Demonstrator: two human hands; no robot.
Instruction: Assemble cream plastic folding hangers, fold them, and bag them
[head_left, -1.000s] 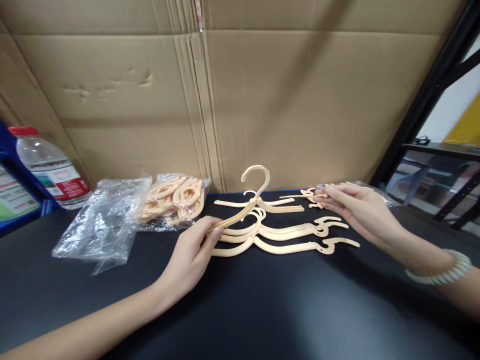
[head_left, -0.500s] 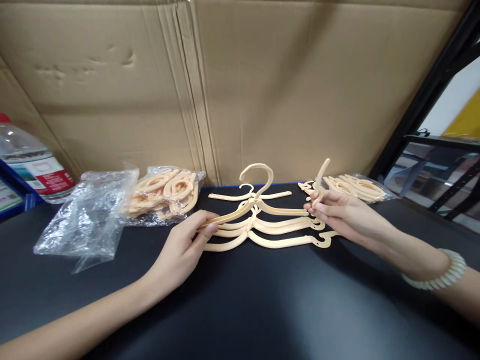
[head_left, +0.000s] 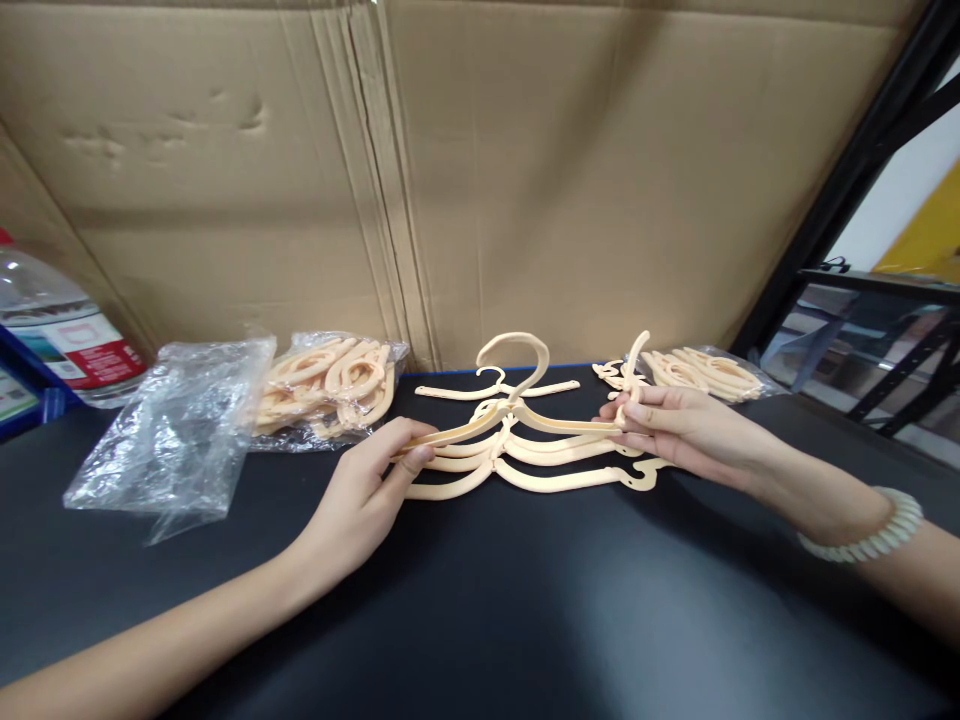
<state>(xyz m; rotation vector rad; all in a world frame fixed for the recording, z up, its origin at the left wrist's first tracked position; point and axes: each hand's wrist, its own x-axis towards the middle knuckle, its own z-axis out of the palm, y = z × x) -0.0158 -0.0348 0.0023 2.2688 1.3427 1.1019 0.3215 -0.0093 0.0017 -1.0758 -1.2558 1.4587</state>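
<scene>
Both hands (head_left: 360, 490) (head_left: 675, 425) pinch a slim, curved cream plastic hanger (head_left: 517, 400).

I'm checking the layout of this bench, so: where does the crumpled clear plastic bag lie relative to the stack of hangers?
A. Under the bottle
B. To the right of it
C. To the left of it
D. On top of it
C: the plastic bag lies on the table's left part, well left of the hangers held between both hands.

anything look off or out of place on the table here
Nothing is damaged or spilled. The only loose item is a crumpled clear plastic bag lying empty-looking on the black table, left of the cream plastic hangers that the left hand and right hand hold.
</scene>
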